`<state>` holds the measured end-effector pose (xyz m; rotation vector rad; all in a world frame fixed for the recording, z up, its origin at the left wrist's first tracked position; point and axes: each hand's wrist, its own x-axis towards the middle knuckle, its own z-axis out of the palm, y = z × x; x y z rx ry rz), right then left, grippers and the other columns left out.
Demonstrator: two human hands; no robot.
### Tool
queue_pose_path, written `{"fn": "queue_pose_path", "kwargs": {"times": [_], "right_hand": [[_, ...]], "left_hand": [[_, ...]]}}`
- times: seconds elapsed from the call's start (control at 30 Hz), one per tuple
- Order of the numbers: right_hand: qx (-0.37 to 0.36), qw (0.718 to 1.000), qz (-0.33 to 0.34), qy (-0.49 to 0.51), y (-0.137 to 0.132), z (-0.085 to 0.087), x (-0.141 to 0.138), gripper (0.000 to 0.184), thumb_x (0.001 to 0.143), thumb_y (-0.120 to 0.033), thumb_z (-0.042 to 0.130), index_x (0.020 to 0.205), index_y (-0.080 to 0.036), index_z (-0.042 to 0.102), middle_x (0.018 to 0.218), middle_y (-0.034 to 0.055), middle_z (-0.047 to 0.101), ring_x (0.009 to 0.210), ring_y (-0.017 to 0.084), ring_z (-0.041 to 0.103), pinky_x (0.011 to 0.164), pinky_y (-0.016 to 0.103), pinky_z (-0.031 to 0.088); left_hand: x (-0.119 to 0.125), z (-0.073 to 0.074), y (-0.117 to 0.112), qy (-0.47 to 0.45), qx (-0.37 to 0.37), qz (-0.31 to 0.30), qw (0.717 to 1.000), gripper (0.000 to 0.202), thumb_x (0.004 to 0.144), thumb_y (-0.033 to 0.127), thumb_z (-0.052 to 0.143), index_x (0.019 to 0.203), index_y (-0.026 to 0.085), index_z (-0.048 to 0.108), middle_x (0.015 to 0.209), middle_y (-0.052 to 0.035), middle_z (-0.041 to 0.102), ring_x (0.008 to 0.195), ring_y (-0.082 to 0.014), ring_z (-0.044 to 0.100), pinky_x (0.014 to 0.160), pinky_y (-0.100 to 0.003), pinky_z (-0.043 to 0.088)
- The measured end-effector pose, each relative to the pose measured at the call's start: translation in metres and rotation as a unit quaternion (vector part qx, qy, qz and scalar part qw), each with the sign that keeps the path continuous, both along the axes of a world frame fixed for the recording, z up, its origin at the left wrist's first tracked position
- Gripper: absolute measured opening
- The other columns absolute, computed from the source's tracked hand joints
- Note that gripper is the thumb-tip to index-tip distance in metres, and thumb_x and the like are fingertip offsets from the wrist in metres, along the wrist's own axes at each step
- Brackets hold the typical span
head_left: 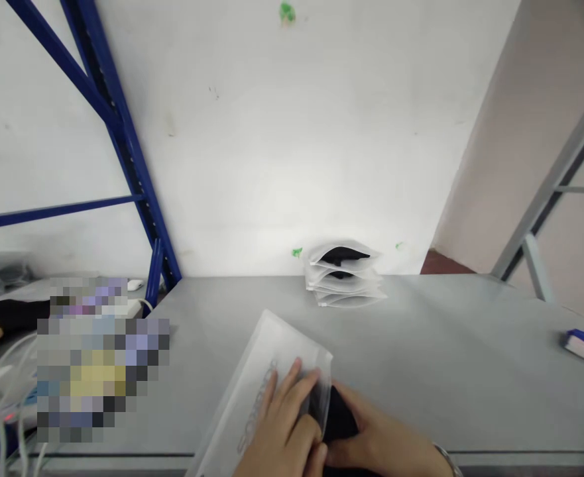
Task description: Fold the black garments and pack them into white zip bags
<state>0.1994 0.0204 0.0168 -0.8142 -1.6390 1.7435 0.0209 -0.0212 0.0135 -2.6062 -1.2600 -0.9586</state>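
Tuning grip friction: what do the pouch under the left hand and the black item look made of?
Pouch: probably frosted plastic, satin; translucent, with something dark showing through. The black item: possibly fabric, matte; no visible shine, weave unreadable.

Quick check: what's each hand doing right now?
Left hand: fingers lie over the translucent bag; whether its grip is closed can't be told.
Right hand: closed, holding the black item.

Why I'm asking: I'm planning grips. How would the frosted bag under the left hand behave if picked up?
The frosted bag would likely flex, since its walls look thin and see-through. It is probably light, though the black item at its open end may add weight. Its smooth-looking film might slide under the left hand.
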Motion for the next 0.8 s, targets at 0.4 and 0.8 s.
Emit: {"fn": "queue_pose_path", "kwargs": {"times": [0.4, 0.8], "right_hand": [[-0.135, 0.914, -0.298, 0.241, -0.008, -0.012, -0.036, 0.079, 0.069, -0.028, 0.074, 0.138, -0.025, 0.037, 0.122, 0.0071, 0.063, 0.114, 0.027, 0.057, 0.1, 0.043, 0.041], [-0.138, 0.91, -0.325, 0.216, -0.009, -0.007, -0.022, 0.078, 0.061, -0.029, 0.078, 0.133, -0.026, 0.047, 0.11, 0.005, 0.07, 0.098, 0.027, 0.066, 0.086, 0.04, 0.052]], "left_hand": [[0.008, -0.017, 0.003, 0.028, 0.161, 0.138, 0.977, 0.012, 0.079, 0.008, 0.051, 0.079, 0.02, 0.051, 0.137, -0.0204, 0.045, 0.137, -0.0353, 0.026, 0.095, -0.058, 0.044], [0.018, -0.027, 0.006, 0.004, 0.19, 0.159, 0.969, 0.016, 0.074, 0.006, 0.052, 0.07, 0.021, 0.053, 0.125, -0.0171, 0.058, 0.138, -0.0333, 0.026, 0.105, -0.058, 0.027]]}}
